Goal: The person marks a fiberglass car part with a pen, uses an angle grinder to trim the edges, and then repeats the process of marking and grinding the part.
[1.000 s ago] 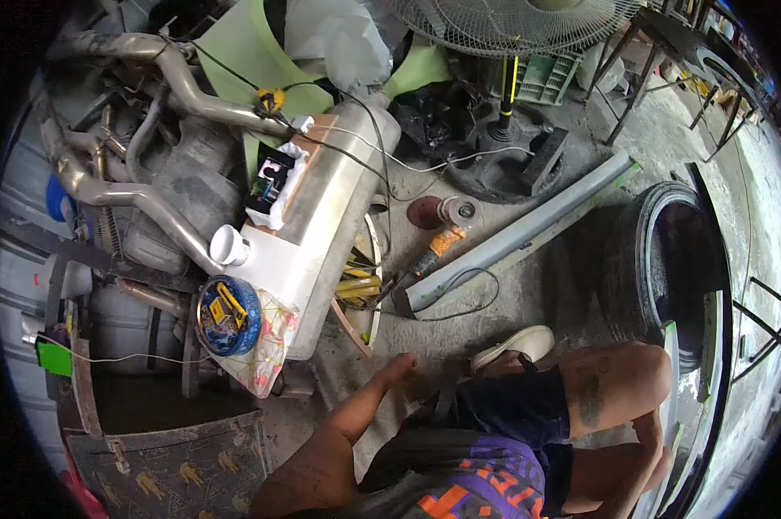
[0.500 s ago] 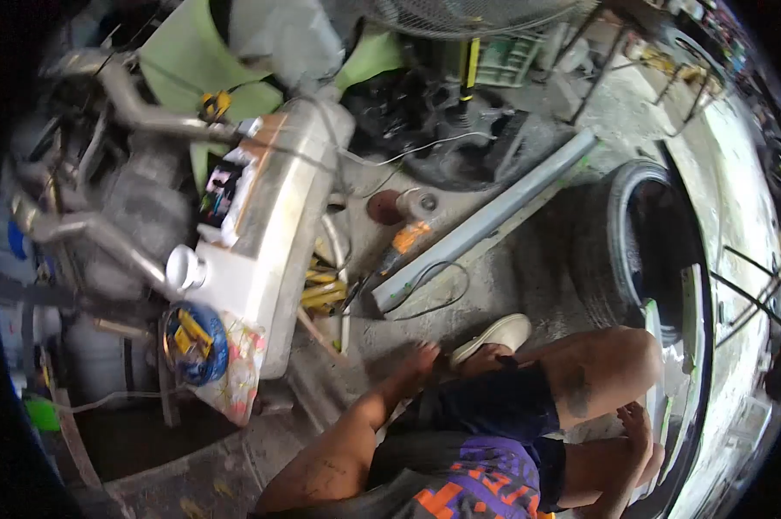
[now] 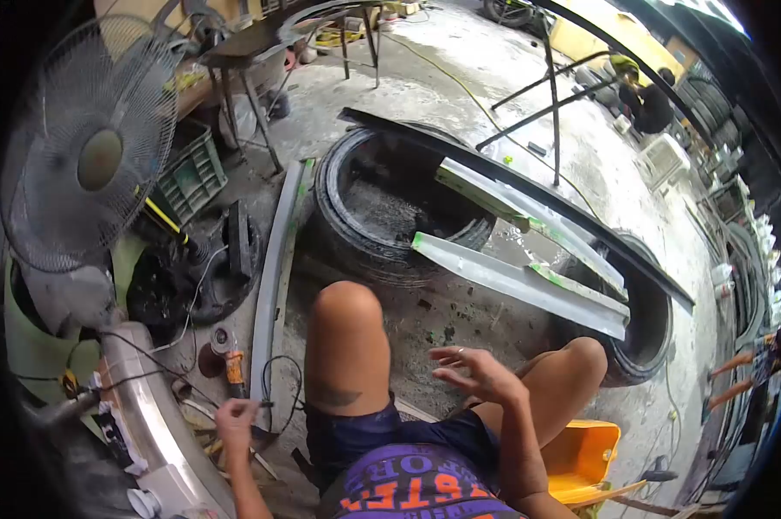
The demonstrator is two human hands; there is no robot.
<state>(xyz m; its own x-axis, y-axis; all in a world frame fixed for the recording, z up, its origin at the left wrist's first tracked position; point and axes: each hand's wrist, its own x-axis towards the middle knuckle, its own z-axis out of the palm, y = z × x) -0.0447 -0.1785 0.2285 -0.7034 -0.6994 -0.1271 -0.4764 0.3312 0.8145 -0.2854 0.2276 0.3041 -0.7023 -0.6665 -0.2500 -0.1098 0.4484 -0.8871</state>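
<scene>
My left hand (image 3: pixel 234 421) is low on the left, just below the orange-bodied angle grinder (image 3: pixel 235 368) on the floor. Its fingers are curled together, and a short dark piece shows at their tips beside a looped black cord (image 3: pixel 299 374). Whether that piece is gripped I cannot make out. In front of my body, between my knees, my right hand (image 3: pixel 481 374) hangs in the air with fingers apart and nothing in it. A ring is on one finger. Beyond the knees, grey metal channels (image 3: pixel 516 281) with green edges rest across tires (image 3: pixel 356 246).
A long grey bar (image 3: pixel 278 277) lies beside the grinder. To the left stand a large fan (image 3: pixel 92 147), a green crate (image 3: pixel 187 177) and a shiny metal tank (image 3: pixel 153 398). A yellow plastic seat (image 3: pixel 585 450) is at my right. One person (image 3: pixel 648 105) is in the background, another at the right edge.
My view has swung to the right, bringing the tires and channels to the middle. My right hand has lifted from beside my knee. My left hand now is near the grinder.
</scene>
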